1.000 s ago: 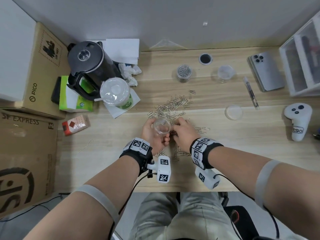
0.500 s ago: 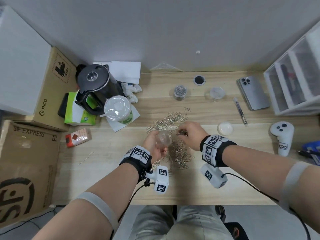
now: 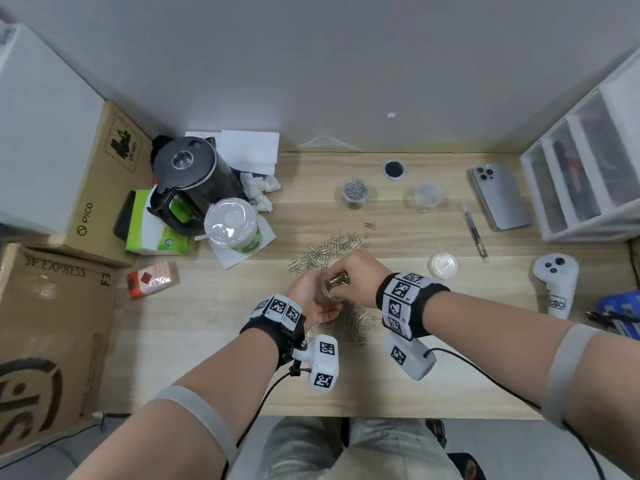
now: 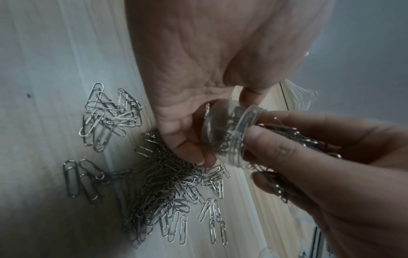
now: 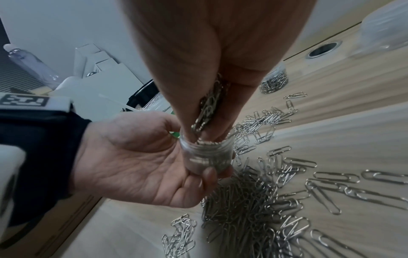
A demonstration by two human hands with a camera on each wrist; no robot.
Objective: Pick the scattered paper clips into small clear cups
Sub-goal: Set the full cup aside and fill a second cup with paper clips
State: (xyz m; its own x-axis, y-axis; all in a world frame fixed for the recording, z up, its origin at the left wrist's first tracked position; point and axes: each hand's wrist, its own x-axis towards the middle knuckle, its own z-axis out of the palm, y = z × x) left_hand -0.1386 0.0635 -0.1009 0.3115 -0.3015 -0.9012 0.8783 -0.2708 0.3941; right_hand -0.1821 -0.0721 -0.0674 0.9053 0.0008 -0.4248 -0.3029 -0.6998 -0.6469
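My left hand (image 3: pixel 317 297) grips a small clear cup (image 5: pixel 206 155) (image 4: pixel 229 137) just above the wooden table, fingers curled round its base. My right hand (image 3: pixel 353 275) pinches a bunch of silver paper clips (image 5: pixel 209 106) and its fingertips sit at the cup's mouth (image 3: pixel 329 289). Some clips lie inside the cup. A heap of loose paper clips (image 3: pixel 332 251) (image 5: pixel 247 197) (image 4: pixel 163 183) is spread on the table under and beyond both hands. Further back stand a cup full of clips (image 3: pixel 355 192) and an empty clear cup (image 3: pixel 428 195).
A black kettle (image 3: pixel 188 180), a lidded drink cup (image 3: pixel 231 226), tissues and boxes crowd the left. A white lid (image 3: pixel 442 266), pen (image 3: pixel 474 233), phone (image 3: pixel 498 195), white controller (image 3: pixel 556 282) and drawer unit (image 3: pixel 588 181) lie to the right. A cable hole (image 3: pixel 394 169) is at the back.
My right hand picked up a bunch of clips from the heap and brought it back to the mouth of the cup, which my left hand keeps holding. The head view shifted.
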